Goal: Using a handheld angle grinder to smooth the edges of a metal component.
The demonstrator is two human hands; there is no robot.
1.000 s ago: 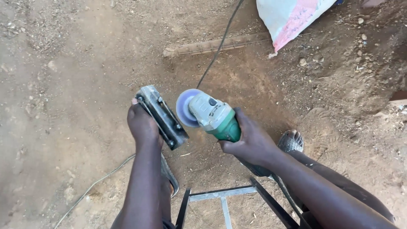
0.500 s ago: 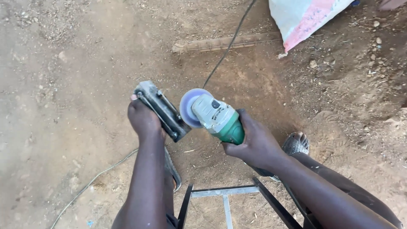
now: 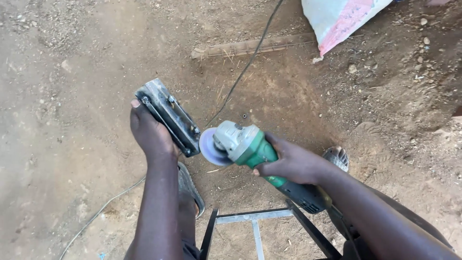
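In the head view, a flat metal bracket (image 3: 167, 117) with small bolts along its edge is gripped by the left hand (image 3: 150, 135), whose fingers are wrapped closed around the piece from behind, a fingertip showing at its upper end. The bracket is held tilted, its long side running from upper left to lower right. Just to the right of the left hand, a green and grey angle grinder (image 3: 255, 154) is clasped by the right hand (image 3: 291, 163), the fingers being curled shut over the green body. The grinder's disc (image 3: 211, 147) is seen just beside the lower end of the bracket; whether the two touch cannot be told. A black cable (image 3: 245, 67) is laid over the dirt ground (image 3: 72, 96) beyond the hands, running away toward the top. Farther beyond the right hand, a white and pink sack (image 3: 337, 19) is seen, and a narrow strip of wood (image 3: 250, 46) lies before it. Below the hands, nearer the person, a metal frame (image 3: 255, 219) is visible, with a sandal (image 3: 190, 188) under the left forearm.
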